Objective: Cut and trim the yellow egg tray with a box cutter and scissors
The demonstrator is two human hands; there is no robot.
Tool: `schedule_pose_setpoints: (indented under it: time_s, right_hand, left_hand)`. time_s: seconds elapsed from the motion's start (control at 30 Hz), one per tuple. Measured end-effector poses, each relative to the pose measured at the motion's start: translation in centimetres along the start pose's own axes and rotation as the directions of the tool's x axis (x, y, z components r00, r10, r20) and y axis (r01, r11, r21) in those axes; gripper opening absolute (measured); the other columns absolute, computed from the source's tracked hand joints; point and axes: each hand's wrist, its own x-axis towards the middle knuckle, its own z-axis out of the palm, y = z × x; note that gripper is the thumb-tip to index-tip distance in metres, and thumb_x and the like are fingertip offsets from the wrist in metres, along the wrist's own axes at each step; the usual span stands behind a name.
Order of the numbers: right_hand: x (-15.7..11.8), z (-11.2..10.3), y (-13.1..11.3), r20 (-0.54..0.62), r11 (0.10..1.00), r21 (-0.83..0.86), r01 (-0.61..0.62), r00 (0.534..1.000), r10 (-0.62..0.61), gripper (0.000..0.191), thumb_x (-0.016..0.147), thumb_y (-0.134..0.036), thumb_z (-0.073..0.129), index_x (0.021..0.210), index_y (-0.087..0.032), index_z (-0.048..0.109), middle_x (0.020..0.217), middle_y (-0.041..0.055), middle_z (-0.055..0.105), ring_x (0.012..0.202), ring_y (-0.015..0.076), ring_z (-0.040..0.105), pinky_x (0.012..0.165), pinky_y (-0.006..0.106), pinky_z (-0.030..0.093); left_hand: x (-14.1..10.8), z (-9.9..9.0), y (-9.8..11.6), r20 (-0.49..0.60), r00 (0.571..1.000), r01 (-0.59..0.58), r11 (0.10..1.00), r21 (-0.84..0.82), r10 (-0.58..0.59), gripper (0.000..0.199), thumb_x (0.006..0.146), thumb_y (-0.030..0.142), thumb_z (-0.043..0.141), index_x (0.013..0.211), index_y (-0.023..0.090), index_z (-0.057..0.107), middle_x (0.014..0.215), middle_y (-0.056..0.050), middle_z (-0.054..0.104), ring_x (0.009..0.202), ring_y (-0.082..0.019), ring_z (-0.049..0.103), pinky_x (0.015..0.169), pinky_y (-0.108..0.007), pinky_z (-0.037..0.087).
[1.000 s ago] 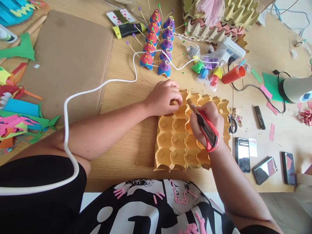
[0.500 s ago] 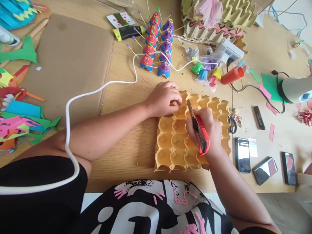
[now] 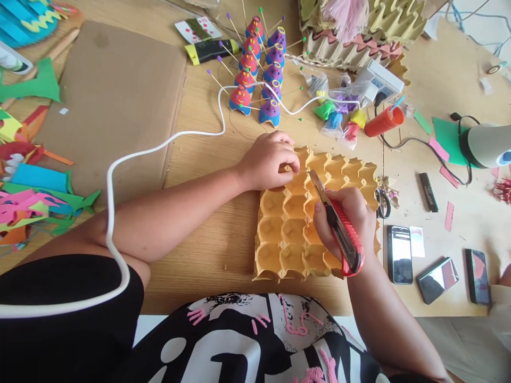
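A yellow egg tray (image 3: pixel 293 231) lies on the wooden table in front of me. My left hand (image 3: pixel 271 162) rests at its upper left edge, fingers curled around the rim and pinching it. My right hand (image 3: pixel 351 218) is wrapped round a red and black box cutter (image 3: pixel 341 236) over the tray's right half. The cutter's blade points up and left, a short way from my left fingers. Part of the tray is hidden under both hands.
Red and purple painted cones (image 3: pixel 247 64) stand beyond the tray. A white cable (image 3: pixel 171 139) crosses my left arm. Brown cardboard (image 3: pixel 123 101) lies left. Phones (image 3: pixel 400 255), a black case (image 3: pixel 438 279) and an orange tube (image 3: pixel 384 121) lie right. Part of another person shows at the right edge.
My right hand has moved right and slightly down with the cutter, so the blade is lower and farther from the tray's top edge. My left hand has barely moved.
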Motion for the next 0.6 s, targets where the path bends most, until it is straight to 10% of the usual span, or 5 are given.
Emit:
schedule_pose_setpoints:
  time_s: [0.6]
  right_hand:
    - [1.0,-0.6,0.9,-0.021,0.995,0.095,0.040,0.999,-0.038,0.016,0.090,-0.031,0.070,0.099,-0.028,0.057,0.069,-0.0059,0.065,0.056,0.0133,0.057,0.057,0.030,0.047]
  left_hand:
    - [0.0,0.0,0.0,0.001,1.000,0.004,1.000,-0.016,-0.004,0.015,0.081,0.029,0.067,0.083,0.028,0.081,0.086,-0.003,0.077,0.123,-0.032,0.063,0.104,-0.051,0.047]
